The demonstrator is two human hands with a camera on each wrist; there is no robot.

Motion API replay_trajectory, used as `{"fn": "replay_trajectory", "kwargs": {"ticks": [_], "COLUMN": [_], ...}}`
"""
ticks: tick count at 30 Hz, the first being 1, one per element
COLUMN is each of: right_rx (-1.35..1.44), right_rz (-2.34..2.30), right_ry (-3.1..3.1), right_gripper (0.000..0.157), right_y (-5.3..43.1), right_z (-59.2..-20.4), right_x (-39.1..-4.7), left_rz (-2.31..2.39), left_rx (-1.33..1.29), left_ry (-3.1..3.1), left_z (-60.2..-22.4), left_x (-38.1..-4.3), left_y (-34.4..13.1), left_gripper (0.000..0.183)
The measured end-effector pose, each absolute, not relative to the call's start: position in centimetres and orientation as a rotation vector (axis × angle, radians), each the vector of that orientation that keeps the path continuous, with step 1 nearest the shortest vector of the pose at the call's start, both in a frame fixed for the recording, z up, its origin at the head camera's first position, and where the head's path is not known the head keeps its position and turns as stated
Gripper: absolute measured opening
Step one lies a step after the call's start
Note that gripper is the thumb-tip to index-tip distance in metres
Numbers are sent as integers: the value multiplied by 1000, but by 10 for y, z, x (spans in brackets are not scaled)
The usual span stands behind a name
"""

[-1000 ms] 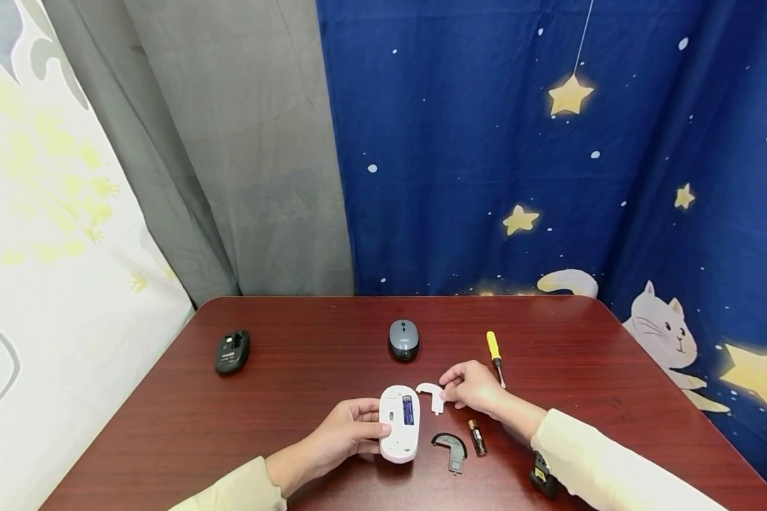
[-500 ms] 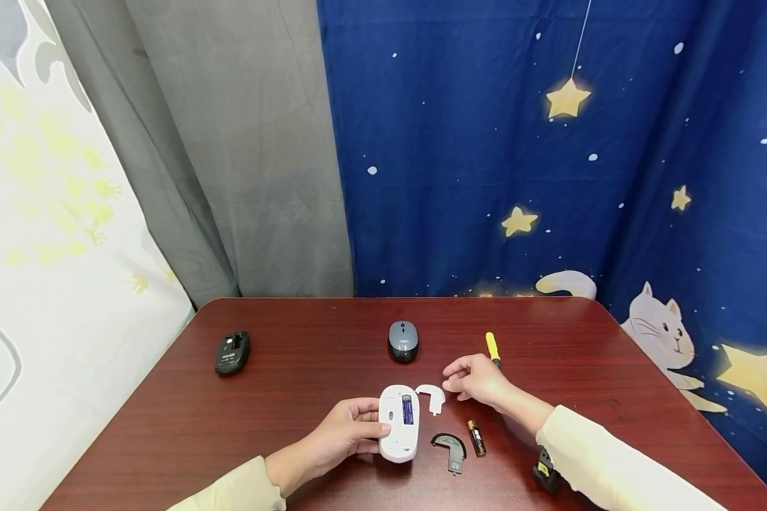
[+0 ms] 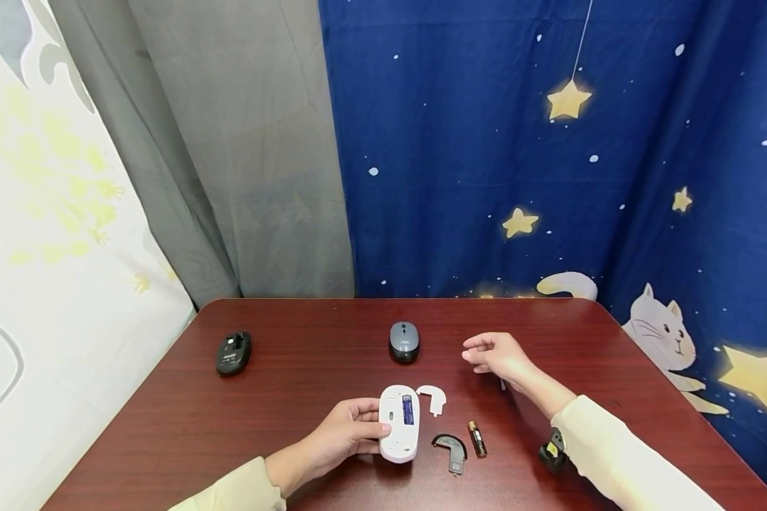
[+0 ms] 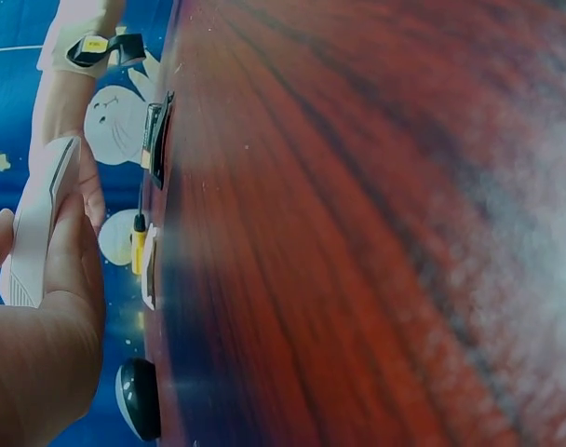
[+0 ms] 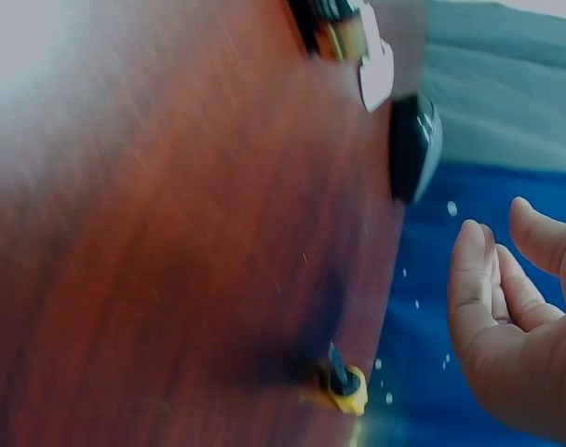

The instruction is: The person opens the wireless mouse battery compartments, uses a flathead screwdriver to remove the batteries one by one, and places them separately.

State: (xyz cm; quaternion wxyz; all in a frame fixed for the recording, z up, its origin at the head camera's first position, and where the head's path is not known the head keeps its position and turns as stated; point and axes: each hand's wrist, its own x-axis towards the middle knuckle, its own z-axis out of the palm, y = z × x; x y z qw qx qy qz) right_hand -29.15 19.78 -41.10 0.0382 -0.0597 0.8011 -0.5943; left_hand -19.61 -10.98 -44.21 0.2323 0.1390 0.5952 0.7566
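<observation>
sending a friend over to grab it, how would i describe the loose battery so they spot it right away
On the dark red table, find the white mouse held in the left hand. Right of the mouse lies a dark hooked cover, and just right of that, the loose battery. It is black with a copper-coloured end, unlike the blue battery inside the mouse.

Got 1 white mouse (image 3: 398,444), 1 grey mouse (image 3: 404,342) toward the table's (image 3: 319,341) far edge, 1 black mouse (image 3: 233,353) toward the left edge, so 3 mice. Plus 2 covers (image 3: 438,402), 2 batteries (image 3: 477,439), 1 screwdriver (image 5: 351,396).
</observation>
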Motion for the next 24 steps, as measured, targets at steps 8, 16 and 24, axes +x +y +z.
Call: {"fn": "replay_trajectory", "kwargs": {"ticks": [8,16,24], "right_rx": [-97,35,178], "right_rz": [-1836,-1830,-1848], "right_ry": [2490,2506,2493], "right_gripper": [38,43,37], "right_y": [223,242,252], "right_z": [-405,-411,-425], "right_x": [-310,-331,-344], "left_rz": [2086,2078,2083], "left_rx": [384,371,364], "left_ry": [1628,1633,1632], "left_z": [-443,-444,-444], "left_x": [-197,-197,-197], "left_y": [-110,-109,-109], "left_gripper": [47,47,46]}}
